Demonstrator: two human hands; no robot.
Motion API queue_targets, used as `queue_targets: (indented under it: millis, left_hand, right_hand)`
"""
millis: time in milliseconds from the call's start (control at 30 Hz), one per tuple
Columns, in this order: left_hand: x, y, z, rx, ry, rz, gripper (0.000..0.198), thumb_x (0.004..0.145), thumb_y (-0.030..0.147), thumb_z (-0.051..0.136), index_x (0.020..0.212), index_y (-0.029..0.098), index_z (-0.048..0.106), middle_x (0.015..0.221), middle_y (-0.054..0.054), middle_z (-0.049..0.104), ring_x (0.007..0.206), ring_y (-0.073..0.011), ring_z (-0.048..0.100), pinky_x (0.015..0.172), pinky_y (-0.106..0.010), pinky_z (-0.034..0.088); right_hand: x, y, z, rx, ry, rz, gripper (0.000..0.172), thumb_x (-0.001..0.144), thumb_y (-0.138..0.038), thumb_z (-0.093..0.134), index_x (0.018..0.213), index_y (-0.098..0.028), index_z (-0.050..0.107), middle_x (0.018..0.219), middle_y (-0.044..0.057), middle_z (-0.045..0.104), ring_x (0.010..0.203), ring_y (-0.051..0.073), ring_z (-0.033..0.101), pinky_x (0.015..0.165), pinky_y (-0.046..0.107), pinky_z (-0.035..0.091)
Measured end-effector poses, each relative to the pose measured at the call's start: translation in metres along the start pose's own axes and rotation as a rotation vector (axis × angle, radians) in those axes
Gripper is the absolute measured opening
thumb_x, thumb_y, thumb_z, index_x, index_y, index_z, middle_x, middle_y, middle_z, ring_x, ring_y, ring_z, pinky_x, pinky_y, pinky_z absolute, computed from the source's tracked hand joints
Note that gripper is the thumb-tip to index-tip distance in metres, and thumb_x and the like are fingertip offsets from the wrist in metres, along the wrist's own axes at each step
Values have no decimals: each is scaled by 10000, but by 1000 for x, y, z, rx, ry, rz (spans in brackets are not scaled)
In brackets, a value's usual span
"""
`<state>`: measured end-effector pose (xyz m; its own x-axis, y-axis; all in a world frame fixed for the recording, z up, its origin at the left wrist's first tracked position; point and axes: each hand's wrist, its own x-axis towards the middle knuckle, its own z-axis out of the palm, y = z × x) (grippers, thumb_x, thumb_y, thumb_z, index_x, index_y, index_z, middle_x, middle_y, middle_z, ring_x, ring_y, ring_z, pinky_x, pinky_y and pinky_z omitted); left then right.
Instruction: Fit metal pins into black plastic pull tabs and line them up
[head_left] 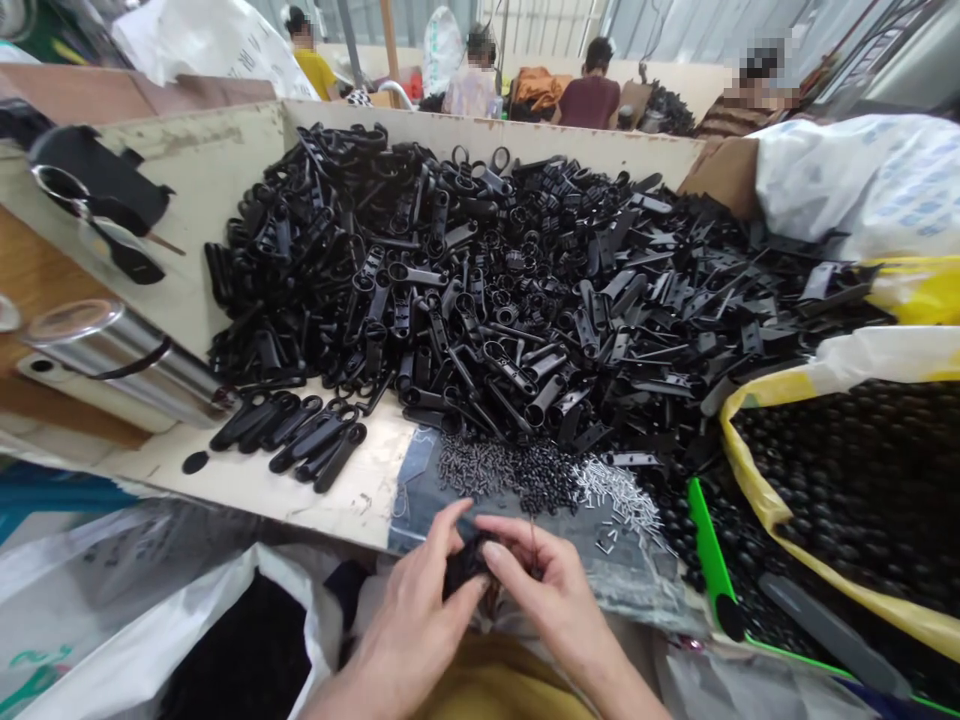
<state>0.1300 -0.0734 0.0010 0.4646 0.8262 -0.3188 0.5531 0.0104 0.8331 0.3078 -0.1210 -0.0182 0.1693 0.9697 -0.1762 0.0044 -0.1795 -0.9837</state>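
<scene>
At the table's front edge, my left hand point(431, 590) and my right hand point(536, 570) meet around a small black plastic part point(466, 562). Fingers of both hands wrap it, so its full shape is hidden. Just beyond my fingertips a dark cloth point(416, 475) bears a heap of small dark screws point(476, 470), a patch of black bits point(551, 475) and a scatter of silver pins point(619, 495). Farther back rises a large pile of black plastic parts point(450, 270), some with ring ends.
Left are a steel flask point(124, 345), a row of black handles point(319, 440) and scissors point(105, 225). A white sack point(281, 575) of black pieces stands front left. On the right, an open sack point(750, 470) holds black balls beside a green strip point(711, 545). People sit behind.
</scene>
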Motion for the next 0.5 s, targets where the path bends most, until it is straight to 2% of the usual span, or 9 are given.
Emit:
queue_targets:
  millis: [67,133,200,267,367,500]
  left_hand:
    - [0,2,-2,-170,-33,-141,454,864,334,677,1308,265,605,1246,-116,697,1192,-311,620,1007,-438,477]
    - [-1,8,-6,-339,-132,-208,410,860,416,680,1227,249,605,1067,-78,721,989,-245,653,870,-356,496]
    - [-3,14,-9,-518,-250,-286,535,866,509,654,1301,218,541,819,-17,681,720,-177,587,713,-304,454]
    - [-5,19,-11,-667,-310,-356,748,845,580,665,1420,164,427,676,42,615,587,-135,482,668,-287,399]
    - [-7,22,-13,-776,-282,-392,979,796,596,719,1502,83,277,635,72,615,534,-100,423,727,-288,380]
    - [-8,18,-11,-827,-282,-388,1055,772,604,739,1505,42,230,615,64,636,501,-95,424,693,-290,352]
  right_hand:
    - [5,-7,-3,-106,-28,-82,330,970,-451,638,1158,-229,795,905,52,687,745,175,601,680,286,488]
    - [10,-15,-6,-196,-66,-170,291,992,-386,604,1159,-249,798,1015,64,675,809,175,621,689,277,481]
    - [14,-22,-9,-222,-118,-211,277,1006,-344,583,1160,-260,797,1042,63,664,849,173,635,704,272,483]
    - [16,-25,-10,-200,-168,-214,279,1021,-328,567,1179,-264,788,1020,58,672,888,178,649,751,280,495]
    - [18,-25,-11,-187,-225,-200,296,1039,-347,552,1223,-262,768,1026,59,673,914,184,652,791,299,503]
    - [19,-23,-16,-244,-319,-167,327,1023,-391,595,1297,-276,731,1025,50,653,883,184,625,745,307,486]
